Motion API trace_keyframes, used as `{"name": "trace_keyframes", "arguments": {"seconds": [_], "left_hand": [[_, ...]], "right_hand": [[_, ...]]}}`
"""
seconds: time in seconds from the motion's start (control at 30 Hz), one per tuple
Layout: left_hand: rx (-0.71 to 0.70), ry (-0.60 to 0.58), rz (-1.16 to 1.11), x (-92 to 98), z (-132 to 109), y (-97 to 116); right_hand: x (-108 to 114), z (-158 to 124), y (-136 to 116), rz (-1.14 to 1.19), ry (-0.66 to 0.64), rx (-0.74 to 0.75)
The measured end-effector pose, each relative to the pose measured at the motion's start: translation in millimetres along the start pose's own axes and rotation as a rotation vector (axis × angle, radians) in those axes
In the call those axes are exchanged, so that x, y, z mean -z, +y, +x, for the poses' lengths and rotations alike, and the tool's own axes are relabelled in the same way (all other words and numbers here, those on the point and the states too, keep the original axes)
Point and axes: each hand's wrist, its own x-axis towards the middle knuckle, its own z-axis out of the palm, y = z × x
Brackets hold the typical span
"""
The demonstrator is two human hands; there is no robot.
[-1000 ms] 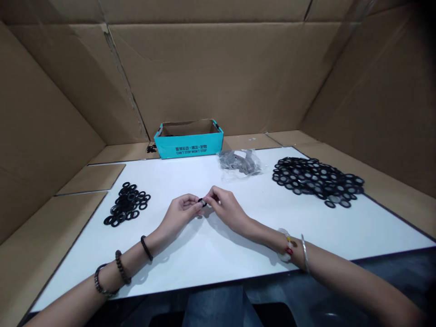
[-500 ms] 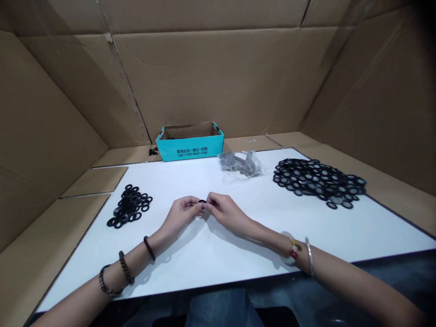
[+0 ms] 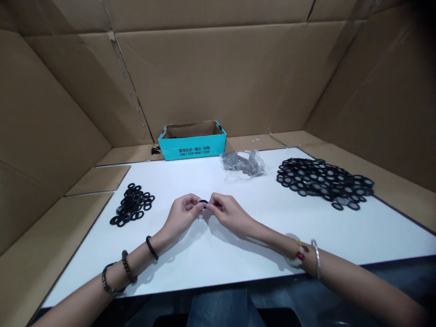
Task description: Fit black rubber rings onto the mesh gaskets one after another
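My left hand (image 3: 183, 213) and my right hand (image 3: 225, 212) meet over the middle of the white table, both closed in a pinch. Between their thumbs and fingers they hold a small black ring (image 3: 203, 201) from either side. Only its upper edge shows; fingertips hide the rest. Below the left fingertips a small pale bit is visible, too small to name. A loose pile of black rings (image 3: 132, 202) lies to the left of my left hand. Off to the right spreads a larger pile of black rings with grey discs in their centres (image 3: 323, 179).
A turquoise box (image 3: 194, 149) stands at the back, with dark pieces inside. Right of it lies a clear plastic bag (image 3: 244, 164) of grey discs. A few black bits (image 3: 156, 150) lie left of the box. Cardboard walls (image 3: 211, 77) enclose the white table (image 3: 190, 272).
The whole view has shifted slightly, so everything sits a little further right. Both hands keep their pinch on the black ring, with only slight finger movement.
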Motion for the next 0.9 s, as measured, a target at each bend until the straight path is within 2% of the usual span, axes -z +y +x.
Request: {"name": "trace_keyframes", "arguments": {"seconds": [0.17,0.23,0.3,0.4,0.5,0.67,0.9], "left_hand": [[0.073,-0.146,-0.078,1.6,-2.4,5.7],[0.128,-0.186,-0.144,3.4,-2.0,6.0],[0.178,-0.197,-0.194,5.2,-1.3,5.6],[0.212,-0.186,-0.209,6.6,-0.9,6.4],[0.205,-0.163,-0.210,5.7,-1.7,8.6],[0.167,-0.140,-0.174,3.8,-1.5,7.1],[0.131,-0.090,-0.186,3.8,0.9,1.7]], "right_hand": [[3.8,1.9,4.2,0.070,-0.059,-0.019],[7.0,3.4,4.9,0.064,-0.078,0.026],[11.2,5.1,4.8,0.030,-0.076,0.132],[16.7,7.2,5.1,-0.062,-0.082,0.349],[18.0,8.4,6.8,-0.180,-0.070,0.467],[16.8,8.3,5.2,-0.244,0.046,0.495],[15.2,7.9,2.3,-0.337,0.011,0.549]]}}
